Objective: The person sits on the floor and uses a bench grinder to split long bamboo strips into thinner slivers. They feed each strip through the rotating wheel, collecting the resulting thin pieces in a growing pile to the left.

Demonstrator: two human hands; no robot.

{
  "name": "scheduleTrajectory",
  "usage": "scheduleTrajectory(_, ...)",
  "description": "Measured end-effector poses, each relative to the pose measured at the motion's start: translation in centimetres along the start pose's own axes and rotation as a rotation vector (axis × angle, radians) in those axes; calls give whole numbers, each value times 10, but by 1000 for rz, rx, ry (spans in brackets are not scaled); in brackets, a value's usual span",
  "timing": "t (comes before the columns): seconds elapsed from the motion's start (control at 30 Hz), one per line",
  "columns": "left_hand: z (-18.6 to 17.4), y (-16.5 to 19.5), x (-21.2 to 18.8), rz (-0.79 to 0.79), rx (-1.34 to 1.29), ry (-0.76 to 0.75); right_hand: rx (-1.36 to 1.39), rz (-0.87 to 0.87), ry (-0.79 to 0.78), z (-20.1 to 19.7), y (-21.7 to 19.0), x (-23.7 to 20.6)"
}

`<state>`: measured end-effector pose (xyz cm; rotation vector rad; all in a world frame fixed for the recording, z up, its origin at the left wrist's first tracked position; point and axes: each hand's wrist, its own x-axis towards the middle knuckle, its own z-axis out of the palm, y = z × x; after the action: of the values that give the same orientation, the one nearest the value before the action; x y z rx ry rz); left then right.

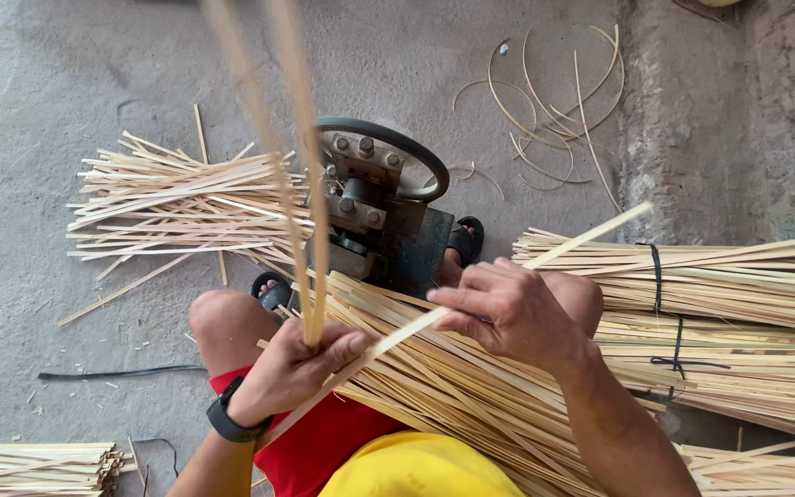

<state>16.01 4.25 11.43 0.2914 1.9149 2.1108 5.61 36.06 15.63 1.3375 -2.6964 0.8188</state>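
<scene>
Seen from the head camera, a person sits low over a grey concrete floor [66, 83], in red shorts and a yellow top, with bare knees and dark sandals.

The left hand [301, 364], with a black watch [229, 419] on its wrist, is closed around the lower ends of two thin bamboo strips [301, 184]. These strips rise steeply toward the camera and blur near the top edge.

The right hand [508, 308] is closed on a single long strip [471, 294], pinched between thumb and fingers. This strip runs on a slant from beneath the left hand, through the right hand, up to a free end near the right.

Across the lap lies a thick bundle of strips [443, 387], under both hands and reaching toward the lower right.

Just beyond the knees stands a small dark metal machine [379, 207] with bolts and a curved black rim, set between the feet.

To the left of the machine, a loose pile of short strips [177, 207] lies fanned on the floor. To the right, tied bundles [720, 285] bound with black bands lie stacked side by side. Thin curled shavings [554, 101] rest on the floor beyond the machine. Another small stack [34, 465] shows at the lower left corner, near a black strap [117, 373].
</scene>
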Motion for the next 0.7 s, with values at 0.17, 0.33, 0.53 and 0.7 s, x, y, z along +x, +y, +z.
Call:
scheduleTrajectory(0.17,-51,33,0,229,211,374,74,383,200,-22,48,-45)
scheduleTrajectory(0.33,-90,31,-14,115,-259,643,-209,690,213,-13,76,-96)
scheduleTrajectory(0.53,-98,-8,23,53,-396,736,-368,742,44,40,84,-85)
scheduleTrajectory(0.7,-103,-39,63,9,-443,765,-236,549,210,52,87,-77)
